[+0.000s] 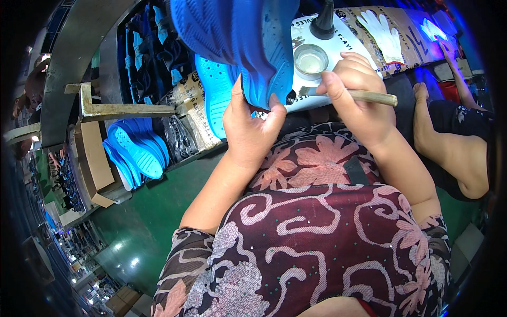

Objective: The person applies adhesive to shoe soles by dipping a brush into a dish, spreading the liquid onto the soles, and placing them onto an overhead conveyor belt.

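My left hand (249,129) is closed around the lower end of several nested blue shoe soles (237,37), thumb on the right side, raised above the table. In my right hand (364,103) is a brush (379,98) with a wooden handle. Its flat head points left, a little short of the soles and just below a small round dish (311,61) of clear-looking liquid. Behind the dish a black cone-shaped bottle (323,24) stands on a white sheet (343,45). A lighter blue sole (210,100) with holes lies left of my left hand, partly covered by the raised soles.
A white glove (382,38) rests on the taped cardboard. At the left are a stack of blue soles (138,148), a metal bracket (129,110) and an upright cardboard box (95,156). On the right are a co-worker's arm (451,134) and a blue-violet light (434,29).
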`<action>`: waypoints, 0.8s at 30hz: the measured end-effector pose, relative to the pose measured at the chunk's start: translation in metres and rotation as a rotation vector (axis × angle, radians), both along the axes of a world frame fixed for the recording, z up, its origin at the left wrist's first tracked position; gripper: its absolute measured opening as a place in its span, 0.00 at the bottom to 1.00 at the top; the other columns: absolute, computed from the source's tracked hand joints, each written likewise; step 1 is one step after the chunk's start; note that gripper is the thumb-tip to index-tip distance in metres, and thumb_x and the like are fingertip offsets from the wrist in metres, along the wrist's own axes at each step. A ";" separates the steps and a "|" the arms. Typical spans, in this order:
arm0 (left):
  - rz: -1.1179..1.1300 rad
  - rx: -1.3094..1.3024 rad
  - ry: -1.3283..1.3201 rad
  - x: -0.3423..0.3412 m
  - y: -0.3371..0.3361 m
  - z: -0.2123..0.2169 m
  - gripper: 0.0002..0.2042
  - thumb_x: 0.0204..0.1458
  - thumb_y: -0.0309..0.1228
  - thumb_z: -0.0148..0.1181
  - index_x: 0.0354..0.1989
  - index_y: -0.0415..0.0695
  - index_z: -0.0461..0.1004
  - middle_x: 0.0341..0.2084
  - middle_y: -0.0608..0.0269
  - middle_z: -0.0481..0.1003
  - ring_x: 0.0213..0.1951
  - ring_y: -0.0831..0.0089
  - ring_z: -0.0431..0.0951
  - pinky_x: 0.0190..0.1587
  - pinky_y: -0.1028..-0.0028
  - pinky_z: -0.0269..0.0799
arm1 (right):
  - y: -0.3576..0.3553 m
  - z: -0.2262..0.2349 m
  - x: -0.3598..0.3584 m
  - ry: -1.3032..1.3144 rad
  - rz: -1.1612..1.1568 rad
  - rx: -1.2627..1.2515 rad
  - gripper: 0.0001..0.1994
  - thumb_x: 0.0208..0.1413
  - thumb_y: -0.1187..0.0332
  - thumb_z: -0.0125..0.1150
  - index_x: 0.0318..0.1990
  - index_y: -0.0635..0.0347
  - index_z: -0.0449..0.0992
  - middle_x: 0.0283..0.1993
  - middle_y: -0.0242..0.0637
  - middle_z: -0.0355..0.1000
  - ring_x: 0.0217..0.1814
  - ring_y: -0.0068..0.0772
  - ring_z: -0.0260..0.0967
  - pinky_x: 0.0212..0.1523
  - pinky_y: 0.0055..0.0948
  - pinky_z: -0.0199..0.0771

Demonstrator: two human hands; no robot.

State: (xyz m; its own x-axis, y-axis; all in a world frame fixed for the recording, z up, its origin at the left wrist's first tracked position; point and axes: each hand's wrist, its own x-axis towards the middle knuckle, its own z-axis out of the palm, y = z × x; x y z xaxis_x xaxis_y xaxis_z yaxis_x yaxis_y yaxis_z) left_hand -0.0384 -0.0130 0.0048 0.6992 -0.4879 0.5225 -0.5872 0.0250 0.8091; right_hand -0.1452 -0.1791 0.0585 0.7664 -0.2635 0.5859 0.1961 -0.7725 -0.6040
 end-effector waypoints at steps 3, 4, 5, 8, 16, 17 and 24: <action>0.022 0.039 -0.006 0.001 0.004 0.003 0.28 0.42 0.18 0.61 0.55 0.35 0.61 0.27 0.60 0.75 0.25 0.77 0.76 0.28 0.78 0.73 | -0.007 0.000 -0.008 -0.006 -0.037 0.027 0.12 0.54 0.68 0.58 0.19 0.59 0.75 0.18 0.35 0.68 0.23 0.37 0.63 0.36 0.33 0.62; 0.040 0.050 0.027 0.001 0.006 0.007 0.25 0.42 0.18 0.60 0.53 0.35 0.62 0.28 0.60 0.75 0.27 0.76 0.76 0.31 0.77 0.73 | -0.010 -0.001 -0.011 0.003 -0.055 0.017 0.12 0.54 0.70 0.57 0.19 0.59 0.74 0.18 0.35 0.68 0.23 0.37 0.63 0.36 0.33 0.61; 0.046 0.055 0.054 0.003 0.006 0.014 0.23 0.43 0.18 0.60 0.50 0.34 0.64 0.29 0.60 0.75 0.29 0.75 0.76 0.34 0.76 0.73 | -0.014 -0.001 -0.014 -0.004 -0.061 -0.005 0.12 0.54 0.72 0.57 0.18 0.59 0.74 0.18 0.34 0.68 0.23 0.36 0.63 0.35 0.32 0.61; -0.059 -0.002 0.285 0.007 0.013 0.053 0.26 0.48 0.19 0.57 0.56 0.36 0.55 0.46 0.53 0.69 0.46 0.67 0.73 0.51 0.67 0.68 | -0.027 -0.005 -0.023 -0.177 -0.042 -0.166 0.08 0.50 0.78 0.59 0.21 0.58 0.71 0.20 0.32 0.69 0.22 0.36 0.65 0.28 0.33 0.62; -0.841 0.248 1.101 0.005 -0.018 0.154 0.42 0.41 0.27 0.62 0.64 0.33 0.44 0.37 0.45 0.73 0.14 0.71 0.74 0.12 0.78 0.70 | -0.056 -0.020 -0.067 -0.160 -0.245 0.127 0.14 0.53 0.71 0.57 0.15 0.58 0.72 0.16 0.37 0.67 0.21 0.43 0.62 0.30 0.37 0.60; -0.954 0.352 1.144 0.002 -0.035 0.159 0.43 0.41 0.26 0.62 0.65 0.34 0.43 0.37 0.45 0.73 0.14 0.71 0.74 0.12 0.78 0.70 | -0.059 -0.022 -0.077 -0.143 -0.252 0.177 0.13 0.53 0.70 0.58 0.16 0.58 0.74 0.16 0.37 0.67 0.22 0.43 0.64 0.31 0.36 0.62; -1.019 -0.039 1.216 -0.009 -0.348 0.261 0.21 0.54 0.29 0.58 0.52 0.32 0.61 0.39 0.45 0.74 0.35 0.64 0.79 0.37 0.76 0.80 | -0.085 -0.030 -0.122 -0.109 -0.383 0.300 0.12 0.53 0.69 0.58 0.19 0.59 0.76 0.19 0.38 0.72 0.23 0.41 0.70 0.34 0.35 0.67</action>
